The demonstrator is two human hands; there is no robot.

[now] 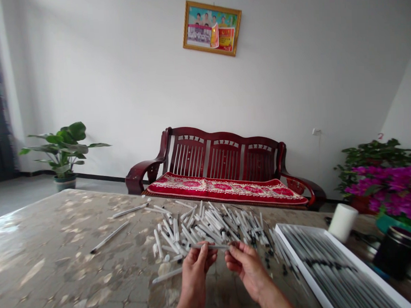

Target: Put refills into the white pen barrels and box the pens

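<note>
Head view: left hand [196, 263] and right hand [245, 264] each pinch one end of a slim pen [217, 246], held crosswise above the patterned tabletop [91, 279] at the near edge of heaped pen parts [211, 223].

Patterned table [121, 264], heaped pen parts [211, 223], white box [298, 259]

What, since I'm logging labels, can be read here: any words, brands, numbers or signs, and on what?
No text can be read.
Card in the frame: markings too small to read.
Held pen: too blurred to tell.
Black cup: nothing legible.
</note>
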